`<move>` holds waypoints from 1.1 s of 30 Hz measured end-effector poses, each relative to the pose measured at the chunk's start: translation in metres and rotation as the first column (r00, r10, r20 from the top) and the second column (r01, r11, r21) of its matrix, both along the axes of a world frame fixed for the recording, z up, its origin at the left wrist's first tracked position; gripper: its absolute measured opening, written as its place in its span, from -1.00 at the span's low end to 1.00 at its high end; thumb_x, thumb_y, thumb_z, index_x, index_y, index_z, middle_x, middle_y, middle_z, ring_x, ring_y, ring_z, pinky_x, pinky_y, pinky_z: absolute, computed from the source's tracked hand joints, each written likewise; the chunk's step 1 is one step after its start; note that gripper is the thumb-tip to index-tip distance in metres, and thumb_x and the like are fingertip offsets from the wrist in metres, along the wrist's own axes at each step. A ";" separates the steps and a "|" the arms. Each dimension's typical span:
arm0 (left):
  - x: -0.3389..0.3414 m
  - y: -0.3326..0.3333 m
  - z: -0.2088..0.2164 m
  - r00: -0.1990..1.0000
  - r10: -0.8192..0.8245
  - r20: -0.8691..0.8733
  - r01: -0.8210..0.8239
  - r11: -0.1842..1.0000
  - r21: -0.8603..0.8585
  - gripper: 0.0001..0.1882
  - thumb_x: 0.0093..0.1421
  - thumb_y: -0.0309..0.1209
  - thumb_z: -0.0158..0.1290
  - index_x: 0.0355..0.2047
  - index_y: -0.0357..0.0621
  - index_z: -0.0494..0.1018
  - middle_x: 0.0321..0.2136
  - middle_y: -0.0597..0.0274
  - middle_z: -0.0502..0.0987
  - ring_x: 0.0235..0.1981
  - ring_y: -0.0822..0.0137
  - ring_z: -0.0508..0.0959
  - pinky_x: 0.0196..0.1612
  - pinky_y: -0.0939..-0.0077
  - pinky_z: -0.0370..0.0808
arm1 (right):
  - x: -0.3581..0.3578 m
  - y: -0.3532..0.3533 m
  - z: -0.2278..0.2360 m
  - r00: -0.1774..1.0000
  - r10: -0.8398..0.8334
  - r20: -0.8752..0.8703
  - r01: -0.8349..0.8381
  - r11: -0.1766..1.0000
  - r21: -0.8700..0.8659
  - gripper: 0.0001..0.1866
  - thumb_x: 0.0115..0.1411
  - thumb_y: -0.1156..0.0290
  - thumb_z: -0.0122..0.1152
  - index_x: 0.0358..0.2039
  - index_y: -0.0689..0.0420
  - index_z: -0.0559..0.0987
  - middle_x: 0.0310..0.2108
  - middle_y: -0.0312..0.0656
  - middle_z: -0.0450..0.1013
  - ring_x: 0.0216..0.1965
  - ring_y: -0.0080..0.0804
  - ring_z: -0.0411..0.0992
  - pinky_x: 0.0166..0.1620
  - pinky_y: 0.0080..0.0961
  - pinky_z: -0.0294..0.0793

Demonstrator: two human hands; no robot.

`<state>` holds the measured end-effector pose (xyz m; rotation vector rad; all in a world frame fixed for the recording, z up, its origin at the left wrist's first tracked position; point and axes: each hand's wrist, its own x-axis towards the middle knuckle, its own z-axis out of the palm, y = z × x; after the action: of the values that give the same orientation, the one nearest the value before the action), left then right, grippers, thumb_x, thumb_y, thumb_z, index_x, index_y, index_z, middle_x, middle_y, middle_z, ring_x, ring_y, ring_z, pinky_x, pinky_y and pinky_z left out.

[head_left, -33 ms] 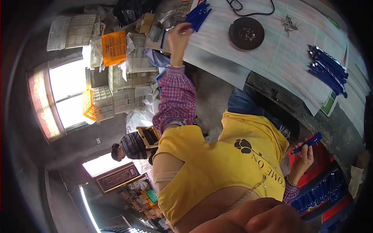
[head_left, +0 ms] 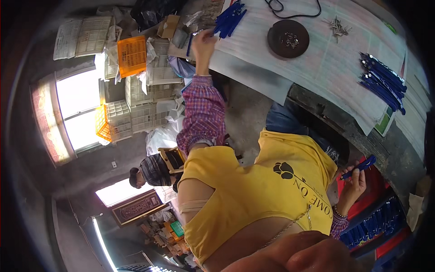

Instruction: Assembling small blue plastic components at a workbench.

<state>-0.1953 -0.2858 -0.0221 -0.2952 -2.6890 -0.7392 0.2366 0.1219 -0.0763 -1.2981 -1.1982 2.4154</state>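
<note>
My left hand (head_left: 203, 45) reaches to the table's far left edge, fingers curled together beside a pile of slim blue pieces (head_left: 230, 20). Whether anything is between those fingers is too small to make out. Just left of it stands a narrow blue strip (head_left: 189, 45) with a shiny metal end. Low on the right, my right hand (head_left: 354, 185) grips a blue handle-like piece (head_left: 359, 167) between thumb and fingers. A second stack of blue pieces with silvery ends (head_left: 383, 84) lies on the table's right part.
On the paper-covered table (head_left: 253, 50) sit a round dark dish (head_left: 277, 41) of small metal parts, a heap of metal pins (head_left: 337, 29) and a black cord (head_left: 294, 17). A red container (head_left: 369, 183) with more blue pieces stands lower right. Crates (head_left: 131, 56) and another person (head_left: 152, 171) are at left.
My left hand has shifted a little to the left, away from the pile of blue pieces. My right hand still holds its blue piece in the same place.
</note>
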 end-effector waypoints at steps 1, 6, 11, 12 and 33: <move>-0.015 -0.041 -0.019 0.996 0.036 -0.080 -0.045 0.992 -0.115 -0.65 -0.08 -0.41 0.14 -0.23 -0.25 0.50 -0.37 0.05 0.55 -0.36 0.22 0.54 -0.28 0.44 0.47 | 0.000 0.000 -0.001 1.000 -0.003 0.010 0.003 1.000 0.002 -0.72 0.21 0.46 0.02 -0.12 0.37 0.42 -0.45 -0.17 0.43 -0.46 -0.50 0.40 -0.37 -0.67 0.38; -0.032 -0.112 -0.048 0.920 0.388 0.045 -0.358 0.884 -0.301 -0.58 -0.12 -0.33 0.09 -0.20 -0.21 0.49 -0.29 -0.08 0.53 -0.29 0.00 0.54 -0.15 0.24 0.42 | -0.007 -0.001 0.000 0.998 -0.003 0.063 0.000 0.998 0.056 -0.69 0.19 0.46 0.04 -0.10 0.37 0.42 -0.44 -0.19 0.42 -0.45 -0.51 0.40 -0.38 -0.69 0.37; -0.045 -0.105 -0.046 0.945 0.327 -0.002 -0.297 0.856 -0.424 -0.60 -0.09 -0.31 0.03 -0.22 -0.24 0.51 -0.32 -0.11 0.54 -0.25 -0.04 0.52 -0.15 0.19 0.41 | -0.009 -0.001 0.001 0.998 -0.027 0.061 0.025 0.999 0.040 -0.71 0.22 0.46 0.02 -0.10 0.36 0.42 -0.38 -0.20 0.42 -0.41 -0.51 0.42 -0.29 -0.60 0.43; -0.048 -0.109 -0.047 0.944 0.329 0.001 -0.297 0.854 -0.427 -0.60 -0.09 -0.31 0.03 -0.22 -0.24 0.51 -0.32 -0.11 0.54 -0.25 -0.04 0.52 -0.15 0.19 0.41 | -0.008 -0.001 0.001 1.000 -0.006 0.012 0.006 1.000 0.029 -0.70 0.22 0.46 0.02 -0.08 0.36 0.41 -0.38 -0.19 0.43 -0.39 -0.49 0.43 -0.25 -0.57 0.45; 0.100 0.198 0.038 0.494 -0.659 0.567 0.265 0.736 0.623 -0.76 0.13 -0.50 0.00 -0.16 -0.20 0.36 -0.54 0.36 0.39 -0.65 0.61 0.28 -0.60 0.75 0.20 | -0.014 -0.009 0.016 0.993 -0.121 -0.010 0.120 0.990 -0.074 -0.73 0.19 0.46 0.03 -0.13 0.33 0.45 -0.45 -0.21 0.46 -0.48 -0.54 0.42 -0.38 -0.69 0.44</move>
<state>-0.0952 -0.0879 0.0157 -0.7915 -3.0277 -2.0854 0.2226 0.1125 -0.0601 -1.3303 -1.0050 2.3985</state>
